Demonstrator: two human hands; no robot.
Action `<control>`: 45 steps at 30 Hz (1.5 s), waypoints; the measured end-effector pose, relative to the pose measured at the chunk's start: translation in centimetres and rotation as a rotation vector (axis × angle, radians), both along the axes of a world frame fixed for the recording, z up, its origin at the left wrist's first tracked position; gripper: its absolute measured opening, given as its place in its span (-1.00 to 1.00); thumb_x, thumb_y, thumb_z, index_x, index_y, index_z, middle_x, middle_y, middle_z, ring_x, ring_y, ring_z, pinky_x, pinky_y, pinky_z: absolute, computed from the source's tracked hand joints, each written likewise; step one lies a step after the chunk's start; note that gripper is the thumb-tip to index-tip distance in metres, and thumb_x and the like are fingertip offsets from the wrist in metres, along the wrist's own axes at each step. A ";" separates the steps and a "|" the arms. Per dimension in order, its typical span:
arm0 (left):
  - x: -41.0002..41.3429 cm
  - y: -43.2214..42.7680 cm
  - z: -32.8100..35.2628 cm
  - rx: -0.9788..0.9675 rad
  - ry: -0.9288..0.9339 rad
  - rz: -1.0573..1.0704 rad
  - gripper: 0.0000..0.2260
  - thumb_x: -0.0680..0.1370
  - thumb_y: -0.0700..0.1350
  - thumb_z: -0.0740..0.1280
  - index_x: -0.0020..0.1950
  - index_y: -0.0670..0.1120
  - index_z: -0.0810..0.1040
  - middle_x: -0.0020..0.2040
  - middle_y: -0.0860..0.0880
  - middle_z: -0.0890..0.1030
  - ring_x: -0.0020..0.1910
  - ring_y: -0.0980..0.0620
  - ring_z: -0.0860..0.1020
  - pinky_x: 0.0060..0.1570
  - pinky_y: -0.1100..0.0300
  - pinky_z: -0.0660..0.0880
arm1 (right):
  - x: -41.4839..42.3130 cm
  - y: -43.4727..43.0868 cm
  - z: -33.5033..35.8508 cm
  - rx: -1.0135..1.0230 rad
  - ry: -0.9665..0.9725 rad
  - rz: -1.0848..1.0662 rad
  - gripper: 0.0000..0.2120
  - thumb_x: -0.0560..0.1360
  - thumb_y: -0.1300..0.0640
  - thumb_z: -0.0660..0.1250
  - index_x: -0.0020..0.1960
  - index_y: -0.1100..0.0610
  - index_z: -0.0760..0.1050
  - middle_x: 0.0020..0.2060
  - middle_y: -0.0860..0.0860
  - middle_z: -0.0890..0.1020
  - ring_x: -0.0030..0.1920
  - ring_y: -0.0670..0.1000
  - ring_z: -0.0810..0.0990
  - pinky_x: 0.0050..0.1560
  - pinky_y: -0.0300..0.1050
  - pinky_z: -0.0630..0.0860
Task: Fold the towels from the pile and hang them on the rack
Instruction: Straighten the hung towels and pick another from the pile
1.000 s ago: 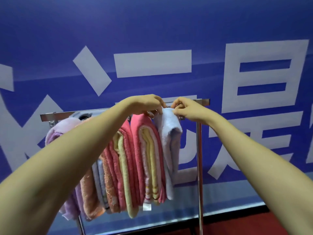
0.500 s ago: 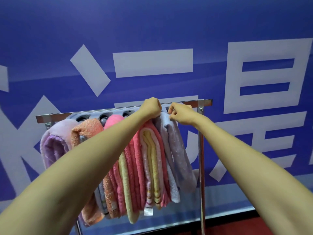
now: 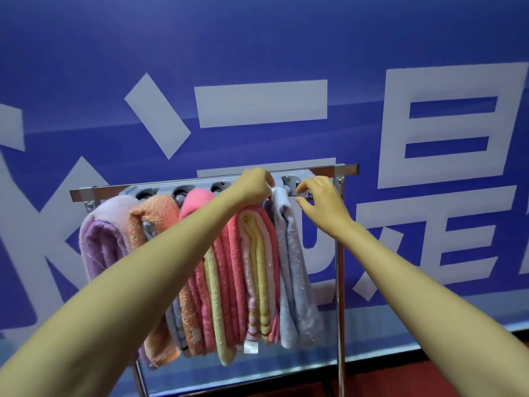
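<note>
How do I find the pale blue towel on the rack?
Look at the metal rack before the big blue wall. Towels hang along it in a row; go to the right end. The pale blue towel is the last one, plain and fuzzy, while its neighbour, the pink-and-yellow towel, is brightly coloured.

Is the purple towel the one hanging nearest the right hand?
No, the purple towel hangs at the rack's opposite end from the right hand.

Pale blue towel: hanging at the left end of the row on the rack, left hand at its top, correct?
No. The head view shows the pale blue towel at the right end of the row on the rack, left hand at its top.
</note>
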State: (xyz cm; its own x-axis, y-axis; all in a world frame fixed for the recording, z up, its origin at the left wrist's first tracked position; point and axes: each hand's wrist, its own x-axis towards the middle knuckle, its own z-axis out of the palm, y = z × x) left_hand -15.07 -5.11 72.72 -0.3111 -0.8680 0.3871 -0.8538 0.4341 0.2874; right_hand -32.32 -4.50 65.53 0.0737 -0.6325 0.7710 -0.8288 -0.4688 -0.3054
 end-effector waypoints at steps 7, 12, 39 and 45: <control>0.4 4.1 -6.1 -0.642 -0.071 -0.068 -0.77 0.47 -0.27 0.22 0.10 -0.21 0.54 0.03 -0.18 0.58 0.09 -0.23 0.52 0.28 -0.04 0.16 | 0.0 3.1 -3.9 -0.094 -0.117 0.037 -0.88 0.53 0.23 0.32 0.06 0.15 0.52 0.12 0.01 0.57 0.40 0.02 0.33 0.39 -0.11 0.21; -0.6 8.9 -15.6 -0.474 0.217 -0.271 -0.62 0.42 -0.20 0.04 0.14 -0.28 0.48 0.12 -0.19 0.47 0.11 -0.17 0.45 0.15 0.03 0.39 | 0.6 5.4 -8.7 0.024 -0.236 0.083 -0.82 0.54 0.18 0.34 0.13 0.16 0.49 0.05 -0.03 0.55 0.19 -0.03 0.44 0.22 -0.21 0.36; -3.3 9.0 -27.5 0.152 0.717 -0.114 -0.58 0.45 -0.27 0.08 0.32 -0.19 0.25 0.23 0.01 0.34 0.20 0.06 0.37 0.13 0.43 0.25 | 3.1 1.2 -16.1 0.318 -0.485 0.000 -0.53 0.53 -0.14 0.29 0.30 0.06 0.23 0.13 0.08 0.58 -0.01 0.11 0.61 -0.02 0.11 0.57; -3.6 8.8 -27.3 0.119 0.694 -0.102 -0.47 0.42 -0.46 0.07 0.38 -0.16 0.24 0.29 0.03 0.32 0.24 0.13 0.32 0.19 0.42 0.27 | 2.5 0.5 -15.5 0.431 -0.379 -0.024 -0.56 0.51 0.13 0.34 0.29 0.13 0.22 0.08 0.16 0.57 -0.08 0.15 0.61 -0.06 0.16 0.59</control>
State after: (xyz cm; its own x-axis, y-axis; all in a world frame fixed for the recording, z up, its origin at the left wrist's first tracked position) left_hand -18.71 3.71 45.40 -0.1089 -0.8966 0.4294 -0.4129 0.4337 0.8009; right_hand -29.79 -4.03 50.07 -0.1761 -0.8937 0.4126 -0.6331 -0.2182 -0.7427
